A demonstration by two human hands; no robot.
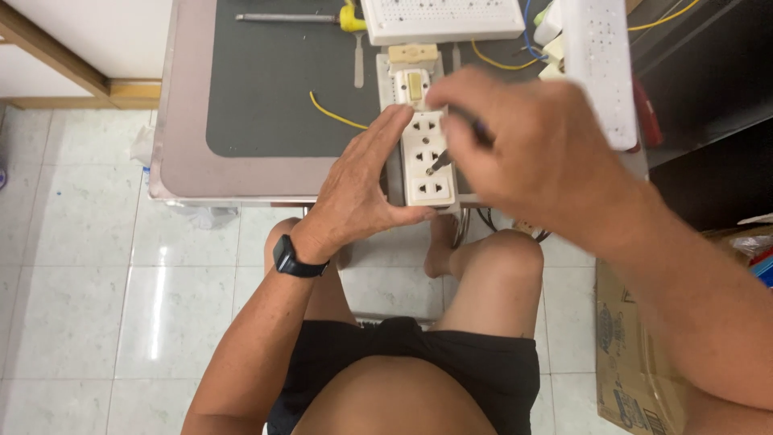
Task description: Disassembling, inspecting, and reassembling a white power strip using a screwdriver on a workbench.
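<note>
Seen from above at a small grey-topped table [258, 97] in the upper half of the frame, a seated person worked on a cream socket panel [425, 157] lying at the table's near edge, just right of centre. At upper left, a long metal tool with a yellow handle [302, 17] lay along the table's far side, and a loose yellow wire [334, 115] curled on the grey mat. The left hand [362, 181], a dark watch [291, 259] on its wrist, cupped the panel's left side, fingers spread along its edge and thumb hooked under the near end, steadying it. The right hand [531, 141], closed round a slim dark screwdriver [455, 145], held the tip at a screw near the panel's middle, between two of the sockets. The panel's switch and sockets sat in place on their plate; the screw under the tip appeared the job in hand, and whether others were tight could not be told. At upper right stood a white perforated board [443, 18] and a white power strip [600, 72]; a cardboard box [636, 362] sat on the tiled floor [97, 266] at lower right.
</note>
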